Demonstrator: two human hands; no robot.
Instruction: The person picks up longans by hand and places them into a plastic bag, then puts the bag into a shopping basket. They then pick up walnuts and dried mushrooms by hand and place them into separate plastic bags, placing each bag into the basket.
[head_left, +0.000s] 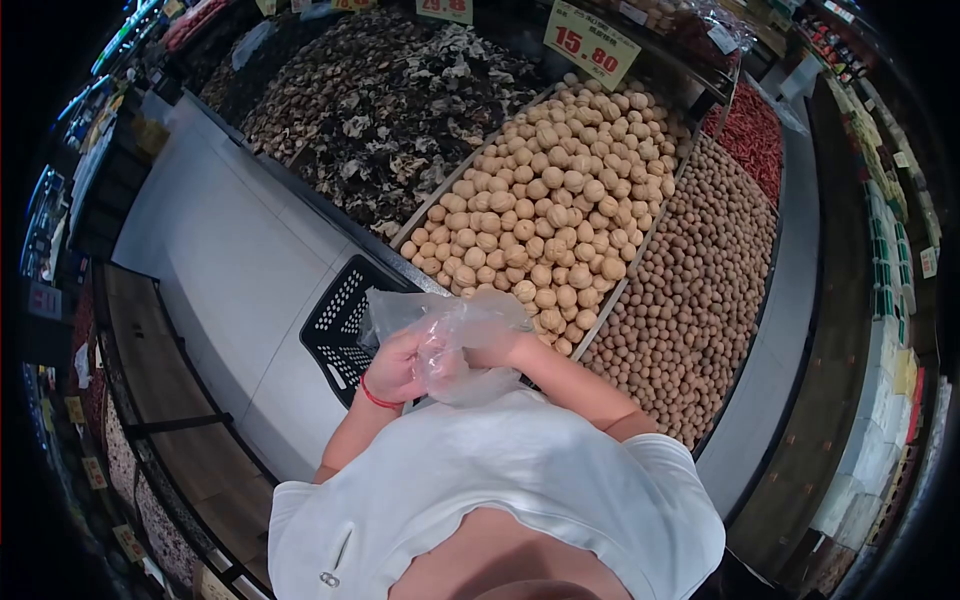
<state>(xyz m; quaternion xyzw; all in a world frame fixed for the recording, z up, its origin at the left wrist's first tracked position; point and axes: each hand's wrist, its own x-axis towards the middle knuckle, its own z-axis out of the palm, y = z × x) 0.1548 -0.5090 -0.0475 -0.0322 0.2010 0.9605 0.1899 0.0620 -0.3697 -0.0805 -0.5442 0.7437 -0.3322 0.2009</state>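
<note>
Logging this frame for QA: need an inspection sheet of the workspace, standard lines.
Surface: bulk display bins divided by metal rails.
Job's things: clear plastic bag, crumpled, held in both hands.
Clutter: black plastic basket beside the bins.
Grippers: left hand and right hand both grip the bag; red band on left wrist.
Cables: nothing seen.
Surroundings: walnuts, smaller round nuts, dried mushrooms, red dried goods, price sign, side shelves.

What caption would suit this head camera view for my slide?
Both hands, left hand and right hand, grip a clear plastic bag beside a bin of walnuts.
</note>
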